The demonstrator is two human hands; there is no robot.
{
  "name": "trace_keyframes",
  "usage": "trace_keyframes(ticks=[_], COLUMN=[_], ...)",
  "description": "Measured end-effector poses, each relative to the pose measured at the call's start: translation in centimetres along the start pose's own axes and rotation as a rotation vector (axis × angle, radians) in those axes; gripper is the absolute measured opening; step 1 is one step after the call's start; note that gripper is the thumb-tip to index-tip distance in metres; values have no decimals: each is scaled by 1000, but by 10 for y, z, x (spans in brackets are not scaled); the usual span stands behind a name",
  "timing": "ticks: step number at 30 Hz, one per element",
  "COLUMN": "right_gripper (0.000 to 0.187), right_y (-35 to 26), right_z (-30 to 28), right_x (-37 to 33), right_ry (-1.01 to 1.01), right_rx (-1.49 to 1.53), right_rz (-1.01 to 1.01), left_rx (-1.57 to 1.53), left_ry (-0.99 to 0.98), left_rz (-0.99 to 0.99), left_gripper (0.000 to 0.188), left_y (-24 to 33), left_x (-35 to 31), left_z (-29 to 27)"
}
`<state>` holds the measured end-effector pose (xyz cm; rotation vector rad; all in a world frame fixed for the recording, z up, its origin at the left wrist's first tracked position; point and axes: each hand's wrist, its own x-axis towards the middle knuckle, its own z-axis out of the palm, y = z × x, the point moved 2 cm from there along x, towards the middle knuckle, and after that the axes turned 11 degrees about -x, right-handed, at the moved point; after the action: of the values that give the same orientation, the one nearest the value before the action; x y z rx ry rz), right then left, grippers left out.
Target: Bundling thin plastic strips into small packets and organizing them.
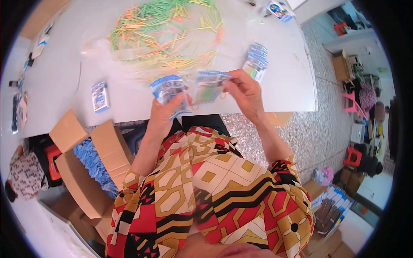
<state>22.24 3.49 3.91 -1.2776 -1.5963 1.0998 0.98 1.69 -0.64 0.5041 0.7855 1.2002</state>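
Packing is mid-step: my left hand (165,112) clamps a stack of packets (168,88), my right hand (246,92) pinches one packet (209,86) beside it, needing careful alignment.

A white table (69,73) stands on a speckled grey floor (318,107); open cardboard boxes (86,172) left; red stool (352,157) right.
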Motion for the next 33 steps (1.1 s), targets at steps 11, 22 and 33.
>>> trace_keyframes(ticks=[11, 22, 33], right_gripper=[16, 24, 11], right_y=[122, 49, -34], right_z=[-86, -56, 66], right_x=[-15, 8, 52], right_ry=[433, 511, -310], right_rx=[-62, -595, -337], right_rz=[109, -11, -245], left_rx=[-76, -43, 102], left_ry=[-48, -24, 38], left_rz=[-117, 2, 145], left_gripper=[20, 17, 19], left_y=[0, 11, 18], left_x=[4, 11, 0], left_z=[10, 12, -3])
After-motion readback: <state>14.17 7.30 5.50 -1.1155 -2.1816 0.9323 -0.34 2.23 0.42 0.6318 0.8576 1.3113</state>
